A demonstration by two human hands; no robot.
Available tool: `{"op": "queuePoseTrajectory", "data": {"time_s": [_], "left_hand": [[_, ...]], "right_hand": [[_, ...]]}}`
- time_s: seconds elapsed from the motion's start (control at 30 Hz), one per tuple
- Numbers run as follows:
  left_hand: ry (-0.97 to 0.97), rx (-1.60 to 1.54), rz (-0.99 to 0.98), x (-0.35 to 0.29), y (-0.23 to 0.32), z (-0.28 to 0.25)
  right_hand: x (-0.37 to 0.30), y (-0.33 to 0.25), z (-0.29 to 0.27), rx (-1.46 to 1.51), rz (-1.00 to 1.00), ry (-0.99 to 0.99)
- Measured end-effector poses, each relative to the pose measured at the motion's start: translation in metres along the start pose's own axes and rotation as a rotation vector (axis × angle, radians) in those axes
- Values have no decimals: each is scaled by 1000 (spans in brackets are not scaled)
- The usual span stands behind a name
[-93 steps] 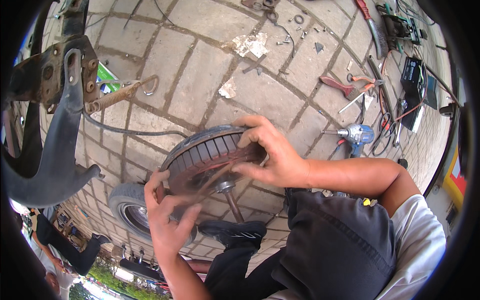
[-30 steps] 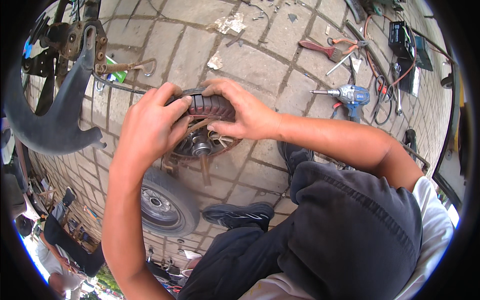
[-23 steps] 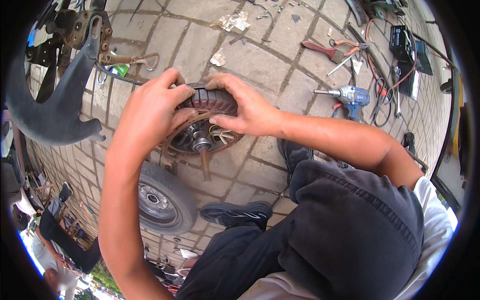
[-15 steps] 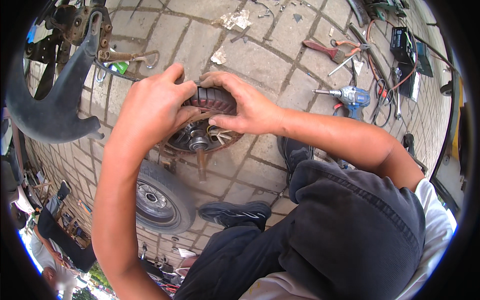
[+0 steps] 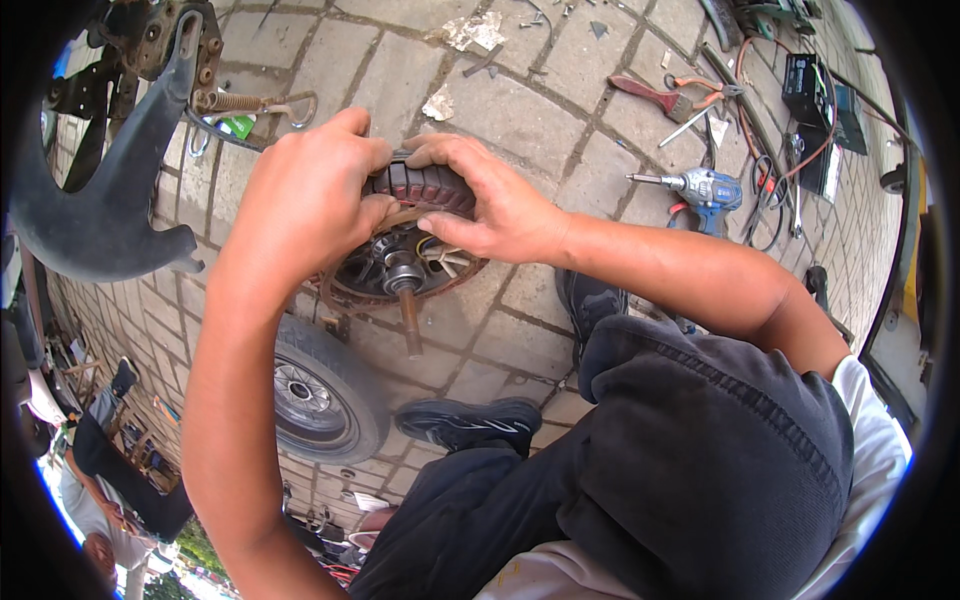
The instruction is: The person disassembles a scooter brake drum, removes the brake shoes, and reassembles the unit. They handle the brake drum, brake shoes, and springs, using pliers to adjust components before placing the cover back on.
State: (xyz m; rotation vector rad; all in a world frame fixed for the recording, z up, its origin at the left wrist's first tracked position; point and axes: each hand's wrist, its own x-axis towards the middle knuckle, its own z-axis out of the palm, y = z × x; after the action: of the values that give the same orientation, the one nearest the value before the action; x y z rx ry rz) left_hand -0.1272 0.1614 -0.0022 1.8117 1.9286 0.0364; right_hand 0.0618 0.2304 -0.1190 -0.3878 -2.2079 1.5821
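Both my hands are closed on a black tyre with reddish dust on its tread. My left hand grips its left part, thumb bent against the inner edge. From the right, my right hand wraps its fingers over the tread, the thumb on the inner edge. Inside the tyre shows a wheel hub with a bearing, pale wires and a rusty lower rim edge. A rusty axle sticks out toward me. My left hand hides the wheel's left side.
A second wheel lies near my left forearm. To the right are a blue impact driver, a red-handled brush, pliers and a black battery. A black curved vehicle part stands at left. Another person is at lower left.
My hands have shifted slightly upward on the tyre, and more of the tread shows between them. The axle's end has tipped a little to the right.
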Motion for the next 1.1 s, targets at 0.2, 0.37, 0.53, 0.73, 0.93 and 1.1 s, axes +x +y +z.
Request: {"op": "queuePoseTrajectory", "data": {"time_s": [0.2, 0.37, 0.53, 0.73, 0.93, 1.1], "left_hand": [[-18, -66, 9, 4, -5, -1], [-99, -87, -61, 5, -4, -6], [-60, -140, -72, -7, -7, -1], [126, -256, -92, -27, -7, 23], [209, -208, -47, -35, -10, 38], [352, -40, 46, -38, -12, 52]], "right_hand": [[0, -1, 1, 0, -16, 10], [1, -7, 1, 8, 25, 17], [1, -7, 4, -3, 31, 44], [0, -7, 6, -22, 32, 57], [-2, -2, 3, -34, -20, 21], [-2, 2, 3, -91, -99, -3]]}}
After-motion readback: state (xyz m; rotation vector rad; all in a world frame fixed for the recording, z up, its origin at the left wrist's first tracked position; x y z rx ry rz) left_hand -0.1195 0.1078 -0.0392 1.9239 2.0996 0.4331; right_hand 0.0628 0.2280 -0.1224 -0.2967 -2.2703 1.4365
